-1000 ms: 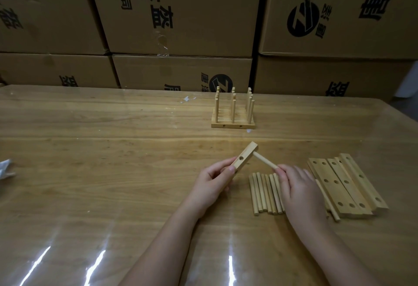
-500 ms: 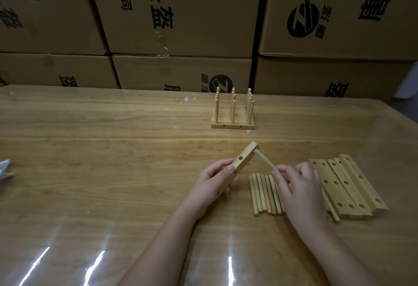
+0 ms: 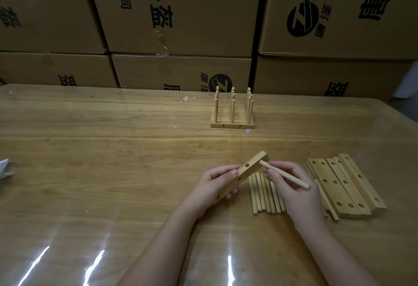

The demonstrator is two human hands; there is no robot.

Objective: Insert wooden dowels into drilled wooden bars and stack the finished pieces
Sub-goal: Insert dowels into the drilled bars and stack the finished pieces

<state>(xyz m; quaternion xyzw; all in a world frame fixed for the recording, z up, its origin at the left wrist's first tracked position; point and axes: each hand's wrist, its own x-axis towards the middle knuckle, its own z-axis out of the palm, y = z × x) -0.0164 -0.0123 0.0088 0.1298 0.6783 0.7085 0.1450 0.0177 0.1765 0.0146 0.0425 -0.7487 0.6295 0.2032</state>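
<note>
bar (image 3: 253,163) is held tilted by left hand (image 3: 210,186), fingers curled round it, so holes are exposed. dowel (image 3: 294,180) is pinched by right hand (image 3: 296,193), aimed at end hole.

Pale drilled bar (image 3: 243,174) gripped in my left fingers (image 3: 220,171), tilted, far end up. One dowel (image 3: 285,175) pinched in my right fingers (image 3: 274,176), tip at the bar's raised end. Loose dowels (image 3: 264,195) in a flat row under both. Blank bars (image 3: 343,186) piled just right. Finished pieces (image 3: 232,114) well beyond, pegs up
</note>
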